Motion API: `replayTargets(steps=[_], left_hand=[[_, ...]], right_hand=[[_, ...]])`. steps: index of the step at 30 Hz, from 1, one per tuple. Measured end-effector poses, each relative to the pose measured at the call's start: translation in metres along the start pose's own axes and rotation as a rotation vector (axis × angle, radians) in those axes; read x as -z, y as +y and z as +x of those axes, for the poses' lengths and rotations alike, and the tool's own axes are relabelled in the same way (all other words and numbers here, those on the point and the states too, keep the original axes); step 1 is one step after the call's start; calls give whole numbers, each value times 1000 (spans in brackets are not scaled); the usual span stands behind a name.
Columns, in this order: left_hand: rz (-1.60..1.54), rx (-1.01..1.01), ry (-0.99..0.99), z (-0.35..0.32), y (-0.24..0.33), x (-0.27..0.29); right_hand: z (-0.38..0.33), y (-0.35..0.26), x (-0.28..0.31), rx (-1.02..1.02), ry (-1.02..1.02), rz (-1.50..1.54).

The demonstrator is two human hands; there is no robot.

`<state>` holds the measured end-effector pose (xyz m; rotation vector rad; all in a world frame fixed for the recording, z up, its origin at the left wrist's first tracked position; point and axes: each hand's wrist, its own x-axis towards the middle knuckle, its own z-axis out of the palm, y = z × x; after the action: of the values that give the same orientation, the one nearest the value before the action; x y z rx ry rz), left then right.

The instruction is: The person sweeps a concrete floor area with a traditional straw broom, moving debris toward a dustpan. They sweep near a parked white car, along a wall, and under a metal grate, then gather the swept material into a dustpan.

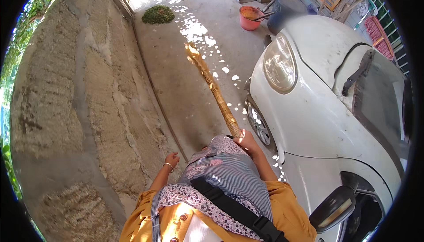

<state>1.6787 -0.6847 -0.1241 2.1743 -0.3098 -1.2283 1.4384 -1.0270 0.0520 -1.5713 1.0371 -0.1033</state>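
Head view looks down on a white car (pixel 327 122) at the right and a rough stone wall (pixel 79 100) at the left, with a concrete floor (pixel 185 74) between them. A long broom (pixel 213 87) runs away from the body, bristle end far ahead on the floor. The right hand (pixel 247 141) clamps its near end; the left hand (pixel 172 159) hangs loosely curled and empty, farther off.

A narrow strip of bare concrete floor (pixel 185 78) runs ahead between the rough stone wall (pixel 88 100) and the white car (pixel 318 109), with a red bucket (pixel 250 17) at its far end.
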Motion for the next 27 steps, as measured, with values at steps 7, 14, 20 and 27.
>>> replayTargets(steps=[7,14,20,27], left_hand=[[-157,115,-13,81,64,26],[-111,131,-42,145,203,59],[-311,75,36,242,258,100],[-104,147,-7,319,345,148]], right_hand=[[116,-62,18,-215,-47,431],[278,-124,63,-338,-49,680],[386,-163,94,-396,100,801],[495,-191,132,-407,308,699]])
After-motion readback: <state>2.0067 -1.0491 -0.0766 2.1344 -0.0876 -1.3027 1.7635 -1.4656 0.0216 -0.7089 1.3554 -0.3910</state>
